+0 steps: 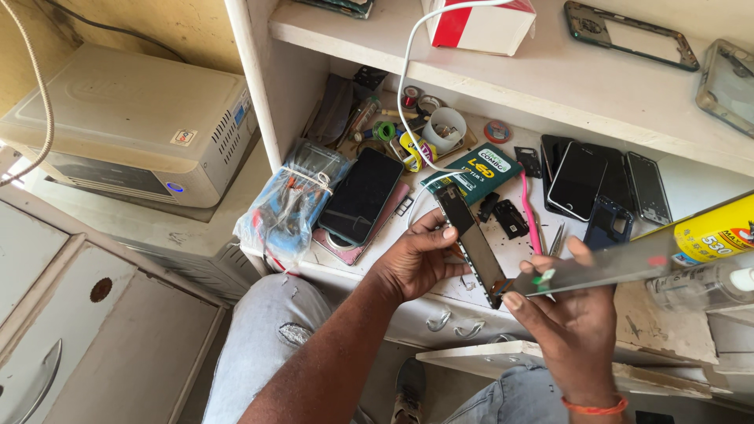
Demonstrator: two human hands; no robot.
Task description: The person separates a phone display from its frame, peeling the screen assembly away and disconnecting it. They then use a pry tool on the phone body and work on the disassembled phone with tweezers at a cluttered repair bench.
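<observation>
Left hand (pixel 420 259) gripping phone frame (pixel 471 243), right hand (pixel 569 306) pinching flat glass panel (pixel 605 271), over cluttered bench (pixel 667 322)

White workbench (pixel 503 251): black phone (pixel 360 196) at 10 o'clock, green box (pixel 471 174) at 12, pink tool (pixel 531 216) centre, dark phones (pixel 579 180) at 2.

- A white-painted table (pixel 550 235) with a worn, chipped front edge.
- A white shelf (pixel 503 74) runs above it.
- A yellowish wall (pixel 181 27) stands at left.
- Bright daylight falls across grey cabinet drawers (pixel 94 330).
</observation>
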